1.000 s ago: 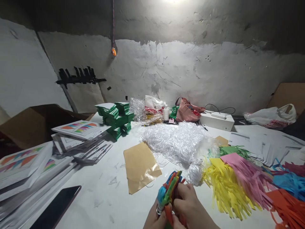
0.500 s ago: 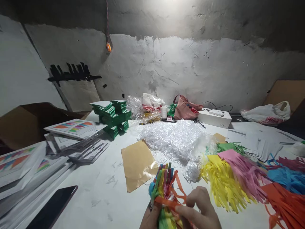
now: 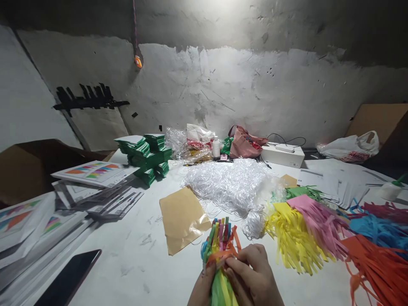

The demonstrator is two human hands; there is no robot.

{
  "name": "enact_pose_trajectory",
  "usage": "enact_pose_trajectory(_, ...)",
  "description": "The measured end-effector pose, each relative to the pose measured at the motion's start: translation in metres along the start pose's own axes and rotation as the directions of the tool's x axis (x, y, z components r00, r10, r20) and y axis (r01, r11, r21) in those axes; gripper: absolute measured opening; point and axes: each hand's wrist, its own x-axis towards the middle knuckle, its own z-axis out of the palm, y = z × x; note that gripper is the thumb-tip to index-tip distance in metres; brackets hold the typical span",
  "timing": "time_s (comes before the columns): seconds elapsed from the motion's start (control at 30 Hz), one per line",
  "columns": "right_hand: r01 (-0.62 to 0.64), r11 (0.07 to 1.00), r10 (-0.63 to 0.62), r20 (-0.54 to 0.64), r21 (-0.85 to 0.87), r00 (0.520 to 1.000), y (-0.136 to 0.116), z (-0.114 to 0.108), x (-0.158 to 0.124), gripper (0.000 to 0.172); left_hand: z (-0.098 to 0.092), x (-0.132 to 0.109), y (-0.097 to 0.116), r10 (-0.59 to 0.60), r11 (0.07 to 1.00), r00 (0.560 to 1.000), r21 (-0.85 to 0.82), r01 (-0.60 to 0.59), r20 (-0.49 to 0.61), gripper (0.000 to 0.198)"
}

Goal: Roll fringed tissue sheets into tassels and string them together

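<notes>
A bundle of coloured paper strips (image 3: pixel 219 238), green, yellow, pink, red and blue, stands upright at the lower middle, its looped ends at the top. My left hand (image 3: pixel 204 284) is wrapped round its left side. An orange strip (image 3: pixel 223 254) crosses the front of the bundle, with a loose part rising at the right. My right hand (image 3: pixel 253 272) is closed at the bundle's right side, fingertips pinching the orange strip. The strips' lower ends hang down between the hands.
Behind lie a brown paper sheet (image 3: pixel 183 221) and a heap of white string (image 3: pixel 228 182). Yellow fringed paper (image 3: pixel 295 238), pink and orange ones lie right. A phone (image 3: pixel 70 278), printed packets (image 3: pixel 95 172) and green stacks (image 3: pixel 146 157) are left.
My right hand has moved left, closer to the bundle, and the orange strip now lies tighter across it. The view has shifted slightly to the right.
</notes>
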Motion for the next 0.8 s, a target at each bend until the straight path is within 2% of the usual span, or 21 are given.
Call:
enact_pose_trajectory(0.13, -0.045, 0.999, 0.046, 0.049, -0.029, 0.998, -0.002, 0.002, 0.003, 0.016, -0.014, -0.013, -0.012, -0.021, 1.0, 1.0, 0.019, 0.021, 0.01, 0.032)
enact_pose_trajectory(0.27, -0.111, 0.993, 0.112, 0.031, -0.051, 0.993, -0.006, 0.007, 0.006, 0.013, -0.02, -0.01, -0.013, -0.011, 1.0, 1.0, 0.024, 0.01, 0.009, 0.03)
enact_pose_trajectory(0.37, -0.151, 0.988, 0.149, 0.069, 0.025, 0.986, -0.007, 0.005, 0.003, 0.014, -0.024, -0.007, -0.01, -0.015, 0.999, 1.0, 0.033, 0.015, 0.002, 0.047)
enact_pose_trajectory(0.53, -0.243, 0.964, 0.223, 0.171, 0.108, 0.96, -0.001, -0.009, -0.009, 0.012, -0.034, -0.009, -0.003, 0.001, 0.99, 0.993, 0.143, 0.017, -0.121, 0.062)
enact_pose_trajectory(0.7, -0.305, 0.943, 0.283, 0.164, 0.129, 0.945, 0.001, -0.013, -0.01, 0.007, -0.031, -0.012, -0.005, 0.141, 0.972, 0.973, 0.213, -0.101, -0.181, 0.071)
enact_pose_trajectory(0.8, -0.312, 0.944, 0.294, 0.157, 0.105, 0.943, -0.002, -0.005, -0.006, 0.004, -0.027, -0.016, -0.01, 0.192, 0.957, 0.965, 0.252, -0.144, -0.177, 0.063)
